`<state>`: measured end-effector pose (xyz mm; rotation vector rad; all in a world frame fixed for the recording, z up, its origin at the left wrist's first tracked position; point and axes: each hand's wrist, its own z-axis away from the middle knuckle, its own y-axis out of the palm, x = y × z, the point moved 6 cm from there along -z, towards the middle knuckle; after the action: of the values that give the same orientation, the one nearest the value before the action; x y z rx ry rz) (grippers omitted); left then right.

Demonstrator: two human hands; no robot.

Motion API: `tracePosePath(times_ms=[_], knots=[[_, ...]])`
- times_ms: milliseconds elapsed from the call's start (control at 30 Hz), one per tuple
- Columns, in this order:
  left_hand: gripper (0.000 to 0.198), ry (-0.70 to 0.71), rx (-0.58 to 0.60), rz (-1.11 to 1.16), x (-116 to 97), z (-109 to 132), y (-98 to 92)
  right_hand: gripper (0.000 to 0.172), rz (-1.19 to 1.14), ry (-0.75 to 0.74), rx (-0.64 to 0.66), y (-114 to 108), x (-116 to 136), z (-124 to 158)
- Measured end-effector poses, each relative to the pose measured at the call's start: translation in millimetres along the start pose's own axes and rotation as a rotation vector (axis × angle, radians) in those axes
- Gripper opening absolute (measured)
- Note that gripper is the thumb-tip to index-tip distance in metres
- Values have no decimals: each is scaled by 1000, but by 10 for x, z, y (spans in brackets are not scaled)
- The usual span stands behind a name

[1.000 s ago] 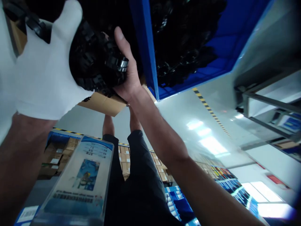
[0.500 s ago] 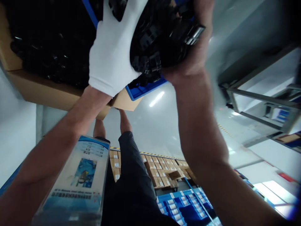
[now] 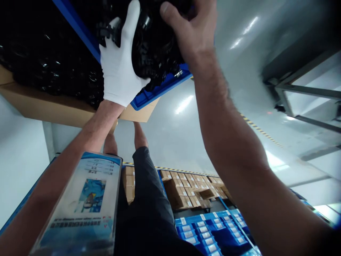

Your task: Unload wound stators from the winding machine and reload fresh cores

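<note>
My left hand (image 3: 118,67), in a white glove, cups the left side of a stack of black plastic parts (image 3: 156,46) over the blue bin (image 3: 157,90). On the stack's right side my bare right hand (image 3: 193,30) curls round it, thumb pressed on the front. Both hands grip the stack between them. The blue bin holds more black parts. Left of it a cardboard box (image 3: 53,106) is filled with black parts too.
A clear badge holder (image 3: 82,202) with a printed card hangs in front of me. My legs in dark trousers (image 3: 149,202) show below. Stacked cardboard boxes (image 3: 186,192) and blue bins (image 3: 205,231) lie behind. A metal frame (image 3: 301,92) stands at right on the glossy floor.
Both hands carried the stack of black parts from over the cardboard box rightward to the blue bin, then lowered it; the right thumb now presses on its front.
</note>
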<state>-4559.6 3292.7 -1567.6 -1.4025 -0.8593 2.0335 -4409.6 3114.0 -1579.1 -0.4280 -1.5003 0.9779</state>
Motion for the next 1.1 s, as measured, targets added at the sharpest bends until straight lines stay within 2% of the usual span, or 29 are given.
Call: tracePosePath(times_ms=[67,133,233,367,433,500,567,633,733,867,933,1033,1100], knots=[[147,-25,23,-35,-1,50,-32,17,93,-146,-101,-74,21,90],[140,3,57,9,-7,90,-44,10,94,-273,-160,-113,76,239],[106,136,83,92,-59,173,-18,13,45,-295,-188,-149,86,484],[72,181,171,48,-81,322,187,32,43,-364,-299,-273,193,807],[62,191,228,34,-68,392,319,41,93,-439,-206,-233,318,900],[57,204,249,21,-32,448,420,43,150,-488,26,-94,410,933],[58,236,247,14,2,500,488,38,195,-444,249,30,380,925],[59,296,256,17,8,560,539,26,213,-343,316,24,235,883],[53,424,277,-4,-32,650,585,21,206,-219,224,-167,-73,846],[48,567,212,-105,-52,615,535,29,194,-103,157,-351,-387,947],[52,497,163,-114,21,474,462,32,176,-68,177,-329,-420,1018],[56,340,130,-93,150,247,338,31,164,-32,191,-230,-336,1094],[57,345,124,-87,151,183,258,34,181,-19,144,-186,-215,1135]])
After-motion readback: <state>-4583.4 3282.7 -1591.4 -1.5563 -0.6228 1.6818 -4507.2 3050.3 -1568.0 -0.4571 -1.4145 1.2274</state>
